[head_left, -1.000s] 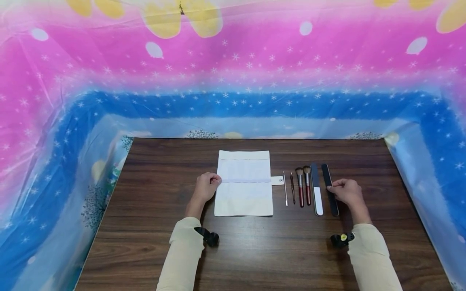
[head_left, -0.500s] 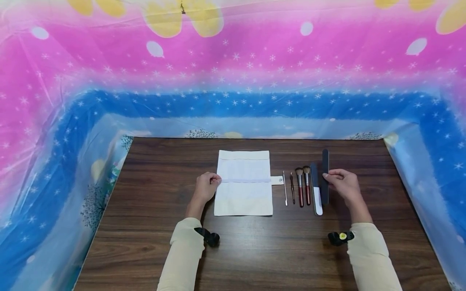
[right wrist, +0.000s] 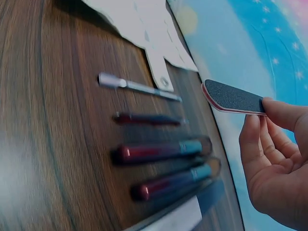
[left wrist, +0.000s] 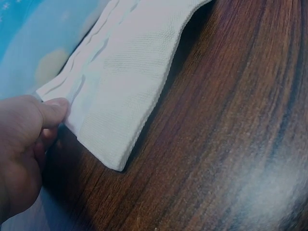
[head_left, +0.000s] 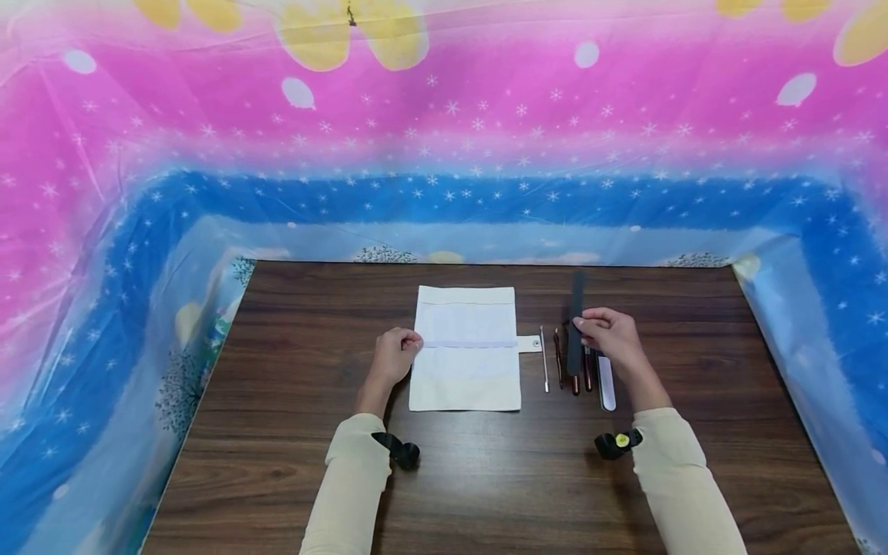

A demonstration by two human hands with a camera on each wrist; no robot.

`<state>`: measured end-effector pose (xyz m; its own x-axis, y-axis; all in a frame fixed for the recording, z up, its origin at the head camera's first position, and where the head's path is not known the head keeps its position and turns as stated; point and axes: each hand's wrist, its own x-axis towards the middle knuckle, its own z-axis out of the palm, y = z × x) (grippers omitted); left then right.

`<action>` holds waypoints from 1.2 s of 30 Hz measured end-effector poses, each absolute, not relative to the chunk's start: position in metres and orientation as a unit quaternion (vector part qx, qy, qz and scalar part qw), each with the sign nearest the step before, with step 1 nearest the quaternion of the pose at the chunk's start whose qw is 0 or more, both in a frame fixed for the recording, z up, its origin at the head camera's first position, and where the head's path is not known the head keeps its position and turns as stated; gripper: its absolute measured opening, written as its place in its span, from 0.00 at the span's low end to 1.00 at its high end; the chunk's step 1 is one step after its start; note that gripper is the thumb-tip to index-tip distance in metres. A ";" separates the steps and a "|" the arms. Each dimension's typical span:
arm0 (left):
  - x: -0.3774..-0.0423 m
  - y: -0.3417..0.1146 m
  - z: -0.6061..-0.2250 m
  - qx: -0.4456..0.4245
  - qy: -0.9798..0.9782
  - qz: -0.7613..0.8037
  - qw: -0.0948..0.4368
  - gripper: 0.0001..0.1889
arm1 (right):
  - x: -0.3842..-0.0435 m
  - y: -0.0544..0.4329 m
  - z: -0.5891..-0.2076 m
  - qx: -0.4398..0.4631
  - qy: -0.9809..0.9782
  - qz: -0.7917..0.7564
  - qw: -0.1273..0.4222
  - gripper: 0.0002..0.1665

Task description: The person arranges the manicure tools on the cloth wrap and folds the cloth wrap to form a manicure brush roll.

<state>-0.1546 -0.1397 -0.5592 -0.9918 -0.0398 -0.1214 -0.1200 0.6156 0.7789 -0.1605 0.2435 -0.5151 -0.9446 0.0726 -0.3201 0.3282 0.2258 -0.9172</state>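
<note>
A black nail file [head_left: 576, 324] is pinched between thumb and fingers of my right hand [head_left: 613, 339], held up over the row of tools. In the right wrist view the nail file [right wrist: 233, 98] shows a dark gritty face and a reddish edge. My left hand [head_left: 394, 356] pinches the left edge of a white cloth pouch [head_left: 465, 378] lying flat with its snap tab [head_left: 529, 344] pointing right. The left wrist view shows thumb and finger on the edge of the pouch [left wrist: 130, 72].
Right of the pouch lie a thin metal tool [head_left: 544, 362], a slim dark red tool [head_left: 558, 362], two red-handled makeup brushes [right wrist: 163, 151] partly hidden by the file, and a grey-and-white nail file [head_left: 607, 385]. A patterned cloth hangs behind the wooden table [head_left: 486, 486].
My right hand has lifted the black nail file from the table at the right end of the row and carried it left over the brushes. The left hand stays at the pouch edge.
</note>
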 end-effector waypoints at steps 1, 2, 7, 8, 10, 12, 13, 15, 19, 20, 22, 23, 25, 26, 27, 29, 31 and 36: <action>-0.154 -0.140 -0.559 -0.044 0.898 0.435 0.047 0.06 | -0.162 0.240 -0.516 0.128 0.775 -0.609 0.106 0.18; -0.154 -0.140 -0.559 -0.045 0.897 0.436 0.048 0.06 | -0.163 0.237 -0.516 0.126 0.774 -0.611 0.109 0.18; -0.154 -0.140 -0.559 -0.047 0.897 0.436 0.048 0.06 | -0.169 0.221 -0.521 0.124 0.761 -0.626 0.120 0.18; -0.154 -0.139 -0.559 -0.047 0.897 0.437 0.048 0.06 | -0.170 0.218 -0.521 0.123 0.758 -0.629 0.122 0.18; -0.154 -0.140 -0.560 -0.045 0.898 0.436 0.046 0.06 | -0.172 0.212 -0.523 0.122 0.754 -0.634 0.125 0.17; -0.154 -0.140 -0.559 -0.044 0.898 0.436 0.045 0.06 | -0.173 0.208 -0.523 0.121 0.750 -0.637 0.131 0.18; -0.154 -0.140 -0.559 -0.043 0.898 0.436 0.045 0.06 | -0.174 0.205 -0.523 0.122 0.749 -0.638 0.133 0.18; -0.154 -0.140 -0.560 -0.042 0.898 0.436 0.046 0.06 | -0.175 0.202 -0.523 0.126 0.746 -0.639 0.139 0.18; -0.155 -0.140 -0.560 -0.040 0.897 0.437 0.046 0.06 | -0.176 0.195 -0.523 0.127 0.745 -0.638 0.151 0.19; -0.155 -0.140 -0.560 -0.040 0.897 0.437 0.045 0.06 | -0.177 0.194 -0.523 0.126 0.745 -0.637 0.154 0.19; -0.155 -0.140 -0.560 -0.041 0.896 0.439 0.046 0.06 | -0.178 0.191 -0.523 0.122 0.744 -0.638 0.159 0.20; -0.155 -0.141 -0.560 -0.043 0.896 0.440 0.047 0.06 | -0.179 0.190 -0.523 0.122 0.742 -0.639 0.161 0.20; -0.155 -0.141 -0.560 -0.043 0.896 0.439 0.048 0.06 | -0.180 0.188 -0.524 0.121 0.737 -0.644 0.166 0.20; -0.155 -0.141 -0.561 -0.043 0.896 0.439 0.048 0.06 | -0.181 0.187 -0.524 0.120 0.735 -0.646 0.168 0.20; -0.155 -0.141 -0.561 -0.042 0.897 0.438 0.047 0.06 | -0.182 0.186 -0.524 0.120 0.733 -0.648 0.170 0.20; -0.155 -0.141 -0.561 -0.039 0.898 0.437 0.044 0.06 | -0.184 0.183 -0.524 0.120 0.729 -0.651 0.174 0.21; -0.155 -0.141 -0.561 -0.037 0.897 0.439 0.042 0.06 | -0.187 0.180 -0.525 0.119 0.728 -0.651 0.178 0.22; -0.154 -0.141 -0.561 -0.040 0.893 0.446 0.047 0.06 | -0.193 0.169 -0.527 0.115 0.733 -0.645 0.184 0.25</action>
